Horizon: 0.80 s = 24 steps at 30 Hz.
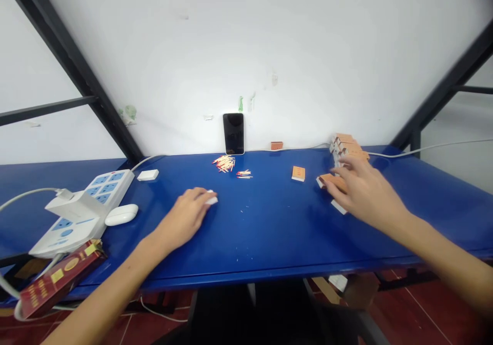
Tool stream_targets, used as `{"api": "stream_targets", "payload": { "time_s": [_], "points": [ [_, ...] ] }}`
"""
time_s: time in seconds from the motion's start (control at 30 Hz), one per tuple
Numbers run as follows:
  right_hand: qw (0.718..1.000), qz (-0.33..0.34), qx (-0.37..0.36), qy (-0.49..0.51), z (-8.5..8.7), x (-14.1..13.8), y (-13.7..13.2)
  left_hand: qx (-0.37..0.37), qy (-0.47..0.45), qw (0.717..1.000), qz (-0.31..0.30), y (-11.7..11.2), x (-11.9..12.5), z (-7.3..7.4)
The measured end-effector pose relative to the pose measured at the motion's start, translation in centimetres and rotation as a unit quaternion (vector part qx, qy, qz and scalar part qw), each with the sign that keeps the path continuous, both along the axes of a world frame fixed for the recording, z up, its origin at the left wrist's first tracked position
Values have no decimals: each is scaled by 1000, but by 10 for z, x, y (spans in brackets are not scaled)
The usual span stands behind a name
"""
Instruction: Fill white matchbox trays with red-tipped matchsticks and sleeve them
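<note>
My left hand [187, 214] rests on the blue table, its fingers closed round a small white object [211, 198] that is mostly hidden. Over at the right, my right hand [360, 193] has its thumb and fingers about an orange-topped matchbox [326, 179]. Just beyond that hand is a pile of matchboxes [344, 142], partly covered by the fingers. The white edge of another box [339, 207] shows below the thumb. One matchbox [298, 173] lies alone to the left. Between the hands, farther back, are a heap of loose matches [224, 163] and a few separate matches [244, 174].
A phone [234, 133] leans on the wall, with a brown box [276, 145] to its right. At left are a power strip [111, 183] with a plugged-in charger [77, 205], a white earbud case [121, 214], a white block [148, 175] and a red carton [63, 278]. Cables run along the wall.
</note>
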State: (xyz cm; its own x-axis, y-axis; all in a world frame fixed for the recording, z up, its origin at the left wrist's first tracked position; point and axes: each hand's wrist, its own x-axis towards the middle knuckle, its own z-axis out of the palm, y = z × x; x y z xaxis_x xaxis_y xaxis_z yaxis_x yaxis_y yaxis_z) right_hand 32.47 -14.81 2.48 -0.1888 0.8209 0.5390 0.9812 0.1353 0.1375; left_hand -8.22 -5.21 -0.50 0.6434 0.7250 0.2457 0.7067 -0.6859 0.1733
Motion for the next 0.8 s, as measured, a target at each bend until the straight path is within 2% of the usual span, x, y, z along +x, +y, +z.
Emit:
{"api": "stream_targets", "payload": {
  "time_s": [0.03,0.1,0.17,0.23,0.3,0.43,0.53,0.67,0.73,0.8],
  "points": [
    [1000,-9,-8,-13,-1,-11,8,-13,-26,999,-46,-7,9,4],
    [998,21,-45,-46,-6,-34,29,-48,-59,991,-113,-13,27,11],
    [994,15,-90,-66,-14,-52,49,-86,-89,982,-140,-11,40,17],
    [987,-1,-145,-76,-22,-63,60,-120,-109,977,-138,-3,48,17],
    [982,-5,-165,-87,-27,-68,60,-131,-123,975,-129,6,53,13],
    [988,-16,-116,-102,-24,-78,48,-91,-128,973,-171,17,61,0],
    [988,49,-118,-88,-21,-90,64,-60,-100,975,-191,20,68,-4],
    [971,166,-169,-13,-27,-109,118,-58,-81,977,-189,25,70,-3],
    [963,191,-190,9,-31,-115,141,-67,-93,975,-189,30,66,-1],
    [954,210,-212,22,-34,-119,152,-62,-118,977,-165,40,61,2]
  ]
}}
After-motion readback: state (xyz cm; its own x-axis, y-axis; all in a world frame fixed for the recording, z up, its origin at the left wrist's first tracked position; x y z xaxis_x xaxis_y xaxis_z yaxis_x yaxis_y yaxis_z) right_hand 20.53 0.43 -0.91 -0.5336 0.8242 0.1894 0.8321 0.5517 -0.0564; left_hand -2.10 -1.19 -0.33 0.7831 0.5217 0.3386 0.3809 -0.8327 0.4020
